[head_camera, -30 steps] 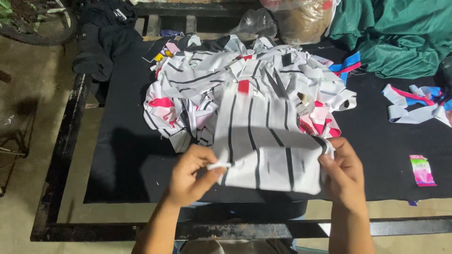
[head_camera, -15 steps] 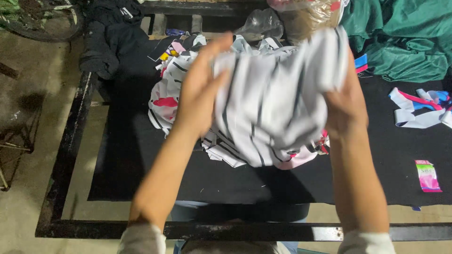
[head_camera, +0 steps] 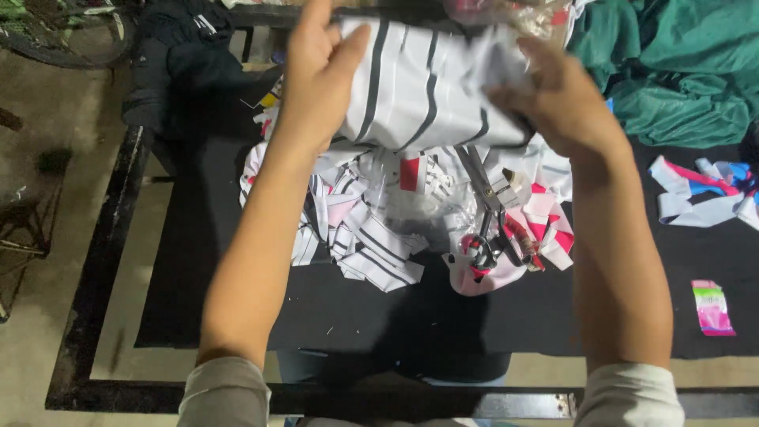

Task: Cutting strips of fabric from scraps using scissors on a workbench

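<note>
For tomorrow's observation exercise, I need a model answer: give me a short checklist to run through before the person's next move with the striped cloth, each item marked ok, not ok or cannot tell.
1. Both hands on the striped cloth: ok. The left hand grips its left side, the right hand its right.
2. Cloth lifted off the pile of scraps: ok, it is held above them.
3. Scissors away from the hands: ok, they lie on the scraps below the cloth.
4. Bare black table in front of the pile: ok.
5. Cloth folded evenly: cannot tell, the picture is blurred.
6. Green fabric apart from the cloth: ok, it lies to the right.
</note>
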